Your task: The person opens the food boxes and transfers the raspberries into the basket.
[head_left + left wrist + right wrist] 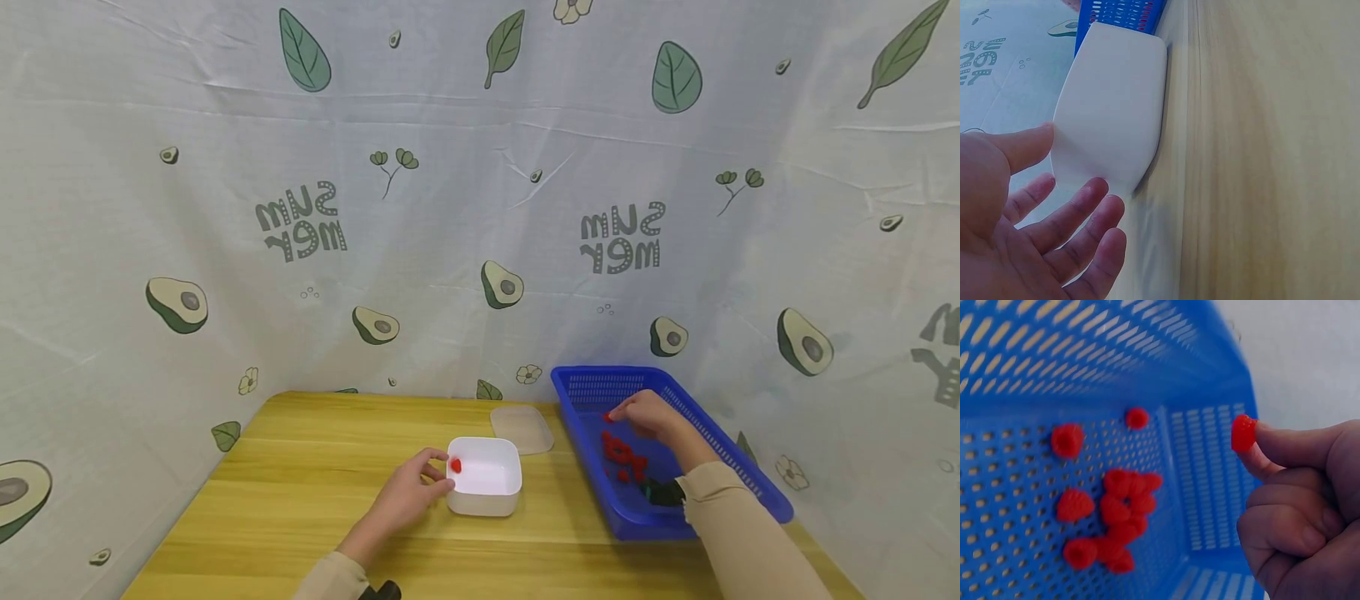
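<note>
My left hand (412,490) is at the left side of a white square box (486,502), its fingers spread. In the left wrist view the thumb tip meets the box's rim and the other fingertips lie along its near side. One red raspberry (456,466) sits inside the box by the left wall. Over the blue basket (622,521), my right hand (651,414) pinches a raspberry (1244,434) between thumb and index finger, the other fingers curled into the palm. Several more raspberries (1116,512) lie on the basket's perforated floor, some clustered together.
A translucent flat lid (522,429) lies on the wooden table (322,467) behind the box, left of the basket. A printed curtain (450,208) hangs behind and beside the table. Part of the basket is covered by my right forearm (750,533).
</note>
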A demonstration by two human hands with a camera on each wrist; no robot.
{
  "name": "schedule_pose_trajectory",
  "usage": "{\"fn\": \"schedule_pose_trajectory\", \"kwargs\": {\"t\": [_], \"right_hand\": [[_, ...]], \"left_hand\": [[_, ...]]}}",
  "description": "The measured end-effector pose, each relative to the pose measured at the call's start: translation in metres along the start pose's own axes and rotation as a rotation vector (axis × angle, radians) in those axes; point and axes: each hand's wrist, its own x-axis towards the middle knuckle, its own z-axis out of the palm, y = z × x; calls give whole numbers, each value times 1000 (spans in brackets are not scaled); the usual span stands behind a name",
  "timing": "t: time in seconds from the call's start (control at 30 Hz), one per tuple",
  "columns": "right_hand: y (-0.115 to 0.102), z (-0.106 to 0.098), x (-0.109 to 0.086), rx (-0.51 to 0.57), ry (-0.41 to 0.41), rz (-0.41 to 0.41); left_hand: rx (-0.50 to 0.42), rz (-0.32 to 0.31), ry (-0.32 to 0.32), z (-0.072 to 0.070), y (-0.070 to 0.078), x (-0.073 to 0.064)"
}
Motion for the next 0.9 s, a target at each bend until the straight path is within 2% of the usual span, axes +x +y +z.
{"fn": "schedule_pose_trajectory", "kwargs": {"t": [0.57,0.9], "right_hand": [[35,-15,-7,-43,68,147],[26,-17,-9,-118,54,114]], "left_hand": [[-10,5,-6,0,-2,1],[9,13,-2,0,-2,2]]}}
